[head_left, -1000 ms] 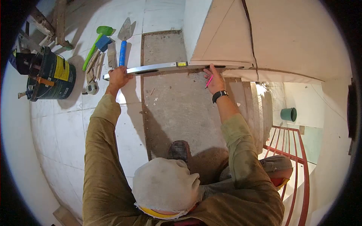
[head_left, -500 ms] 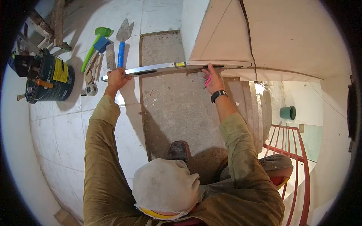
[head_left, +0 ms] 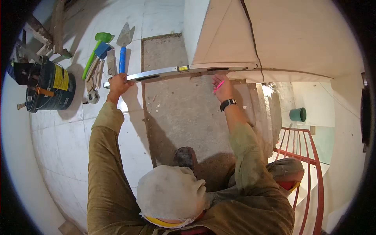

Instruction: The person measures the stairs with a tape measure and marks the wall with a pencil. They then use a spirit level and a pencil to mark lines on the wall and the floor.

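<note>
A long silver spirit level (head_left: pixel 164 73) with a yellow vial lies across the bare strip of floor, its right part along the base of the wall. My left hand (head_left: pixel 118 84) is closed around the level near its left end. Just below the level, my right hand (head_left: pixel 224 91) holds a thin pink pencil or marker (head_left: pixel 218 86) between curled fingers. A small gap shows between those fingers and the level. A trowel (head_left: pixel 122 55) with a blue handle lies on the tiles, its handle end close to my left hand.
A green-handled mallet (head_left: pixel 91 62), blue sponge (head_left: pixel 102 50), wood strips and a tape measure (head_left: pixel 93 96) lie on white tiles. A black bucket (head_left: pixel 53 88) stands left. Steps, a red railing (head_left: pixel 297 158) and a green bucket (head_left: pixel 298 114) are right. A cable (head_left: pixel 253 39) runs along the wall.
My right hand has come off the level and drawn slightly back, its fingers curling round the pink pencil or marker. My left hand keeps its hold on the level.
</note>
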`<state>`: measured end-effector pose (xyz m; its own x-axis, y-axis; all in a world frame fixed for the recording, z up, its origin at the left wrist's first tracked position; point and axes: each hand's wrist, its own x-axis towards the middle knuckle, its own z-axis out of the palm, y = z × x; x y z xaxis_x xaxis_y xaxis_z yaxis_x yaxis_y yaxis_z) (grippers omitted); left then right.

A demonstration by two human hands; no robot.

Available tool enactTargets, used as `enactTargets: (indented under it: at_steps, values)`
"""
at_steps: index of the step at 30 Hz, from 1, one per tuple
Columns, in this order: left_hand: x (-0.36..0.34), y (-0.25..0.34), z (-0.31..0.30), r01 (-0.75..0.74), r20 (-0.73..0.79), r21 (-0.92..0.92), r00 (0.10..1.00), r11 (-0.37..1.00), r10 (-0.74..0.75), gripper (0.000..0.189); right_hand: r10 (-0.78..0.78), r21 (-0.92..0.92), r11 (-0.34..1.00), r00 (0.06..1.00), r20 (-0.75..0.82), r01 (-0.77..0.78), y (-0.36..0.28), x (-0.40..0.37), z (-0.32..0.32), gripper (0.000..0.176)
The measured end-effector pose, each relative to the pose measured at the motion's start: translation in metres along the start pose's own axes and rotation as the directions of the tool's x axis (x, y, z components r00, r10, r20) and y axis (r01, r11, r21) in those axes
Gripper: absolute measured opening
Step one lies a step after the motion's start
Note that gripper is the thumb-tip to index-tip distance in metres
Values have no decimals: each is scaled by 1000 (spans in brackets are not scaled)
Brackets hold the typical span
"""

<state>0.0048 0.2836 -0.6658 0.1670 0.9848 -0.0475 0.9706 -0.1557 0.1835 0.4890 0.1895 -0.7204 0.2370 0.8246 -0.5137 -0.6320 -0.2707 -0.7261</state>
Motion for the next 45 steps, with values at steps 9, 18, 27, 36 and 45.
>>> enactTargets:
  at_steps: [9, 18, 27, 36, 45]
  values:
    - [2, -3, 4, -40, -28, 0, 999, 999, 40, 40, -198, 76, 967, 906, -375, 243, -24, -14, -127, 28]
    - [1, -4, 7, 19, -25, -57, 999, 998, -20, 42, -197, -1, 978, 911, -362, 211, -33, -12, -105, 17]
    - [2, -11, 14, -10, -53, -28, 999, 1000, 8, 41, -137, -14, 990, 940, -313, 139, -16, 37, -73, 23]
    - [-1, -4, 6, -11, -37, -18, 999, 1000, 10, 39, -166, -171, 977, 959, -230, 128, -17, 62, -78, 20]
    - [-1, 4, -2, 32, 8, -18, 999, 999, -32, 40, -118, -14, 993, 956, -267, 119, -16, 58, -66, 29]
